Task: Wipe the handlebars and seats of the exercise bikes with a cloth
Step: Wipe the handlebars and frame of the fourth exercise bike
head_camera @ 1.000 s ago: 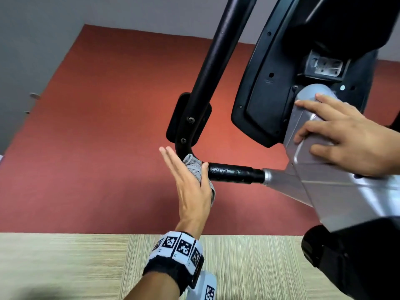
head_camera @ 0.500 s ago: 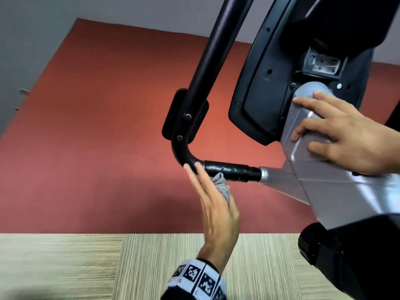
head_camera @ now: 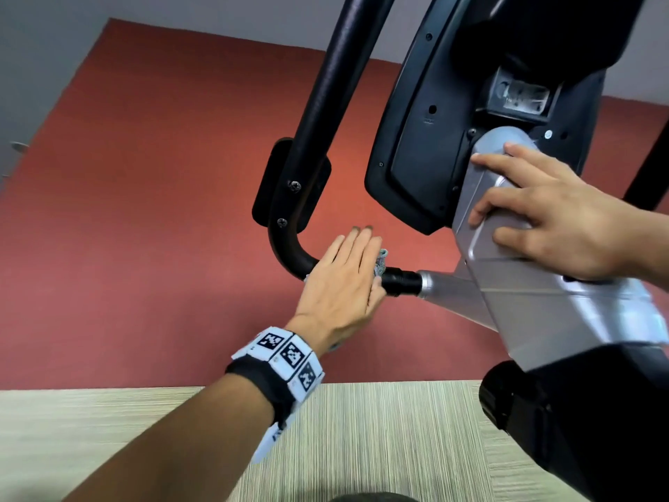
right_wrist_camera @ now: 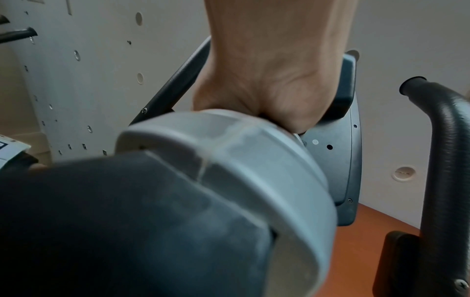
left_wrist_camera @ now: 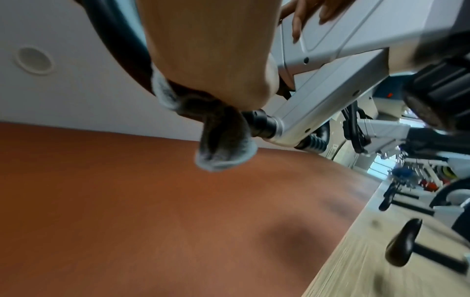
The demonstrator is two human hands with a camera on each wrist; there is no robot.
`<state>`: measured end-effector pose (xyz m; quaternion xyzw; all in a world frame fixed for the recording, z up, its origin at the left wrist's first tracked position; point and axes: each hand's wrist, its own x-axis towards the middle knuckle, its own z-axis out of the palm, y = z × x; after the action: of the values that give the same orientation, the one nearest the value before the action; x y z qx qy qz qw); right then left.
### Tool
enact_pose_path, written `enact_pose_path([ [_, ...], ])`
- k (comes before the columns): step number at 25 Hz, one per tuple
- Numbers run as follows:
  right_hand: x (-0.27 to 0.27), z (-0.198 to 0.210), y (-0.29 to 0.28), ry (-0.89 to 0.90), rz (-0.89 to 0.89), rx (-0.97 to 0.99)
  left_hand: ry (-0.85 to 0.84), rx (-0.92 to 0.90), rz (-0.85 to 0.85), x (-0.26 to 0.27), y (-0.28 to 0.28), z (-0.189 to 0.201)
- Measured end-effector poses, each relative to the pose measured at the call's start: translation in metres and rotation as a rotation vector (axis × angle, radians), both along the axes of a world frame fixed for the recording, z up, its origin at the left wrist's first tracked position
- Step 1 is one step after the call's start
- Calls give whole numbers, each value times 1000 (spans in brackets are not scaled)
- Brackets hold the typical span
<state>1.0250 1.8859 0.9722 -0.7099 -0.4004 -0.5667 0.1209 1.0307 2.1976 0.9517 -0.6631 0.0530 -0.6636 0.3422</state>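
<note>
On the bend of the black handlebar (head_camera: 287, 250), the left hand (head_camera: 344, 280) lies flat, fingers straight and pressed together, pushing the grey cloth (head_camera: 381, 264) onto the bar. The cloth wraps under the bar, with a loose end hanging below in the left wrist view. The thumb is possibly tucked against it, too blurred to tell. The right hand (head_camera: 554, 219) rests on the silver frame housing (head_camera: 543, 313), fingers spread, gripping nothing. The black console back (head_camera: 434, 139) sits just above.

A gym is indicated by an exercise bike (head_camera: 543, 302) with a black handlebar (head_camera: 336, 85), and by more machines (left_wrist_camera: 376, 128) and a seat (left_wrist_camera: 401, 249) seen farther off.
</note>
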Motion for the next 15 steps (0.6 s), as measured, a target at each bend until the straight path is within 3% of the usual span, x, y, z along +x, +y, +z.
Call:
enact_pose_path([
  [2, -4, 0, 2, 16, 9, 10, 2, 139, 29, -2, 16, 2],
  [3, -4, -1, 1, 15, 7, 9, -11, 125, 42, -1, 15, 5],
  [6, -4, -3, 3, 8, 14, 6, -80, -123, 0, 9, -9, 16],
  [7, -5, -3, 3, 14, 6, 6, -74, -114, -12, 15, -11, 16],
  [9, -7, -2, 2, 16, -6, 13, -57, 146, 31, 24, -3, 7],
  [11, -4, -2, 2, 8, 0, 15, -63, 265, 105, 26, 3, 2],
  [14, -4, -2, 2, -6, 14, 25, -83, 2, -63, 36, -20, 8],
  [15, -5, -2, 2, -2, 14, 24, -85, -11, -59, 40, -25, 8],
])
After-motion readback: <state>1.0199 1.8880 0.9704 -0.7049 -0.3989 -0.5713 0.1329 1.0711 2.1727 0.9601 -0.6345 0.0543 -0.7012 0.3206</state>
